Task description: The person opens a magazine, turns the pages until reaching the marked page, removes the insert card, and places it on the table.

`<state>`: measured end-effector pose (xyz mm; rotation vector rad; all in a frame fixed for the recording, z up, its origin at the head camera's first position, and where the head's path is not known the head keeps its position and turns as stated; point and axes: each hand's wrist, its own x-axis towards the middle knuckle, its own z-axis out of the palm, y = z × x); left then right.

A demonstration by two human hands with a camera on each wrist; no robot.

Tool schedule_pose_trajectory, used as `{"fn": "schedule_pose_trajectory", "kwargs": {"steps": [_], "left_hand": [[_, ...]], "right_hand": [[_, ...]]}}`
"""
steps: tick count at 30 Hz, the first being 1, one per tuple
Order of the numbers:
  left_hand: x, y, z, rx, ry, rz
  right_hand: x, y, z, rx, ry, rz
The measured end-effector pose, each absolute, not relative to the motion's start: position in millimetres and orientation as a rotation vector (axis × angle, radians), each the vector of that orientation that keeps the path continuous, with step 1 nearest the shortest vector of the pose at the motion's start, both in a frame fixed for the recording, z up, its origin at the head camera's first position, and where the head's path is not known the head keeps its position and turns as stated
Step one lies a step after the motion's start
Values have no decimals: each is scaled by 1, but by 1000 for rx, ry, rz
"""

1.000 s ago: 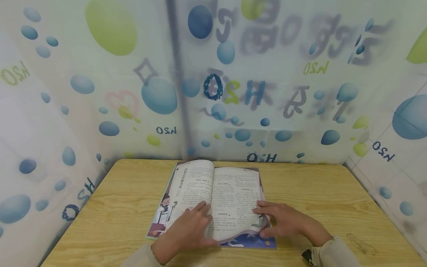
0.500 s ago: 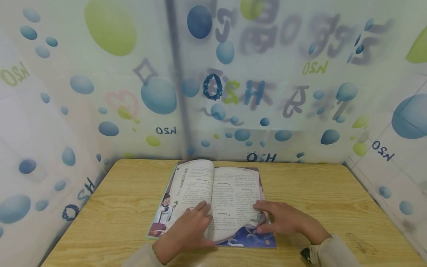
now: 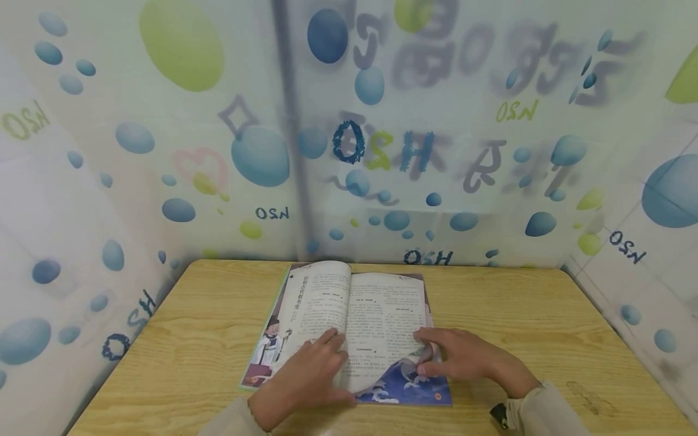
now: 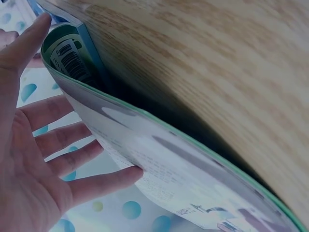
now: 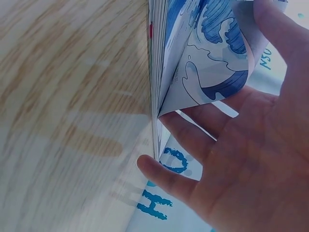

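Observation:
An open magazine (image 3: 365, 315) lies on the table, with printed text on both pages and a robed figure drawn on the left one. My left hand (image 3: 313, 372) rests on the left page beside the fold, its fingers fairly straight. The left wrist view shows that hand (image 4: 46, 145) spread along the magazine's lower edge, where a barcode (image 4: 72, 60) shows. At the lower right corner, my right hand (image 3: 463, 357) pinches the right page (image 3: 376, 327), which curls up. Beneath it appears a blue wave picture (image 3: 400, 387). In the right wrist view, the thumb presses the curled sheet (image 5: 207, 82) against the fingers.
The wooden table (image 3: 507, 303) carries a dark stain (image 3: 589, 396) near the right forearm. A curtain (image 3: 463, 121) printed with blue and green drops encloses the table at the back and sides. A small black object (image 3: 498, 416) sits at the right cuff.
The lower right corner of the right page has curled further up and left, baring more of the blue picture. My right hand has shifted slightly left; the left hand has stayed in place.

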<state>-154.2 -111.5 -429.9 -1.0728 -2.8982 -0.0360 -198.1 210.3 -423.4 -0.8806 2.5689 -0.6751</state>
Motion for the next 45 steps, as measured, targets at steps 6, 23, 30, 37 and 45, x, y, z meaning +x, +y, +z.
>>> {"fn": "schedule_pose_trajectory", "kwargs": {"steps": [6,23,30,37,45], "left_hand": [[-155,-113,-427,-1073,-2920,-61],[-155,-116,-430,-1111,-2779,-95],[-156,-113,-428,-1213,-2657,-93],[-155,-108,-426,-1366,-2497,-23],[-154,-106,-425,-1411,-2380,118]], "right_hand": [[-200,209,-421,-900,2569,-671],[-197,214,-415,-950,2575,-838],[-196,217,-415,-883,2517,-928],[-195,218,-415,-776,2559,-981],[-196,220,-417,-656,2607,-958]]}}
